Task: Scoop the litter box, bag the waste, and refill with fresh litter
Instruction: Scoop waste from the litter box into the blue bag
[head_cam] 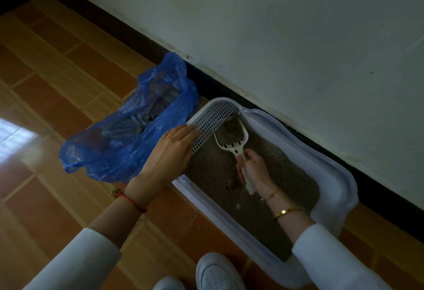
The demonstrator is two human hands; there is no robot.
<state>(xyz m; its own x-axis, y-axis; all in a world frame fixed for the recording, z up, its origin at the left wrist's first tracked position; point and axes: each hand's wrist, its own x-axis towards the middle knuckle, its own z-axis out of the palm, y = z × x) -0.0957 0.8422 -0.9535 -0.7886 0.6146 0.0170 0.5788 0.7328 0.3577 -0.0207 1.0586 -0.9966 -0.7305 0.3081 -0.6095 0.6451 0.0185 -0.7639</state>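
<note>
A: Which step was in hand?

B: Scooping, I'd judge. The right hand [252, 170] had its fingers curled round the handle of the scoop [232, 137], with a bit of white tissue wrapped under the grip. The scoop's bowl sat at the far left end of the box [332, 175], just beside the grid [212, 124], and it held a clump [231, 129] of grey litter.

A: And the left hand?

B: The left hand [171, 152] lay flat, fingers straight and close together, pressing on the box's left edge with the fingertips on the grid. It looked like bracing. It gripped nothing.

A: Where was the bag?

B: The bag [135, 126] lay open on the floor [57, 106], left of the box and touching its corner, near the wall [298, 37]. Some dark waste already showed inside.

A: So what did the next move call for?

B: Lifting the scoop level, letting loose litter sift through its slots, then carrying it left over the rim into the bag's mouth. The mouth sagged, so the left hand might have needed to hold it open. Refilling wasn't begun; I saw no fresh litter anywhere.
</note>
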